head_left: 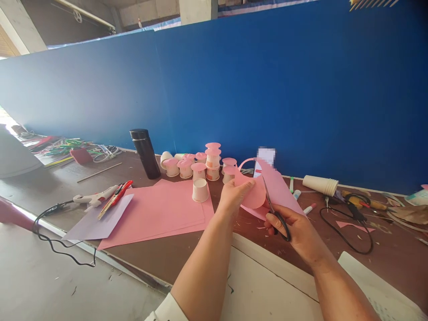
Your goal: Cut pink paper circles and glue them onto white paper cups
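Observation:
My left hand pinches a round piece of pink paper, its thumb lying on top. Around that round piece runs the rest of the sheet, a curved strip at its upper left and a wide pink part to its right. My right hand is closed on black-handled scissors, whose blades point up and meet the paper at the round piece's right edge. Just left of my hands, an upright white paper cup rests on flat pink sheets. Behind it stand several paper cups with pink paper discs on top, some stacked.
A black bottle stands at the back. To the left lie a glue gun, a red utility knife and a lilac sheet. Nested cups, markers and a black cord lie right. A blue partition closes the back.

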`<state>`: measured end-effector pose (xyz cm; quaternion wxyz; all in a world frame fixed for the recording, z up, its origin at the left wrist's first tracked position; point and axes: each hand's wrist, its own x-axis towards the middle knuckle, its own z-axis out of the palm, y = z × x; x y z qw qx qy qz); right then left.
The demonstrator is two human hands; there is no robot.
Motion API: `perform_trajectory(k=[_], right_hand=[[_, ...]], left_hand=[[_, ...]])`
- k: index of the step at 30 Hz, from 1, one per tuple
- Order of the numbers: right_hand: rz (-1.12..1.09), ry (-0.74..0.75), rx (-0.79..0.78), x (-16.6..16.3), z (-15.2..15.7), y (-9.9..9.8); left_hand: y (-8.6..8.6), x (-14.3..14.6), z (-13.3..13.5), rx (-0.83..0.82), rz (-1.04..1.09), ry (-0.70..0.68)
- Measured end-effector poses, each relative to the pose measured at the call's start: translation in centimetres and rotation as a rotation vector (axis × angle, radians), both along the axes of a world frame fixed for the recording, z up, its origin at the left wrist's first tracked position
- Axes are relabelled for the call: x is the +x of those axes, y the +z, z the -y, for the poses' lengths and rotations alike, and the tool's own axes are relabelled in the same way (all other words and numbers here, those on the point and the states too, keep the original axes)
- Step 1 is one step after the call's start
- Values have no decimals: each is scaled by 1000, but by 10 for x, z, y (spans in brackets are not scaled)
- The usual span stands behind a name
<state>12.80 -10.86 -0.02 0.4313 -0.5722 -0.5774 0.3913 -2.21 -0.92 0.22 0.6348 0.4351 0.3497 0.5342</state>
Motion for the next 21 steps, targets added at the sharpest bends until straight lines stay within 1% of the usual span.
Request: perform_trajectory(k=[3,6,9,13,17,21], right_hand=[[-64,18,-47,1,-1,-5],[-83,56,-118,3,2,-3],[-94,124,-190,4,8,6],[-97,187,-245,7,9,20],[-62,258,-227,9,0,25],[-34,308,-181,8,-12,24]], left_hand=[[3,0,1,-8,41,21],[5,0,1,-11,83,41],[6,-2,0,-8,115,38],[7,-7,-2,-7,99,22],[7,-14,-5,-10,109,26],[9,-17,-7,-70,151,51]])
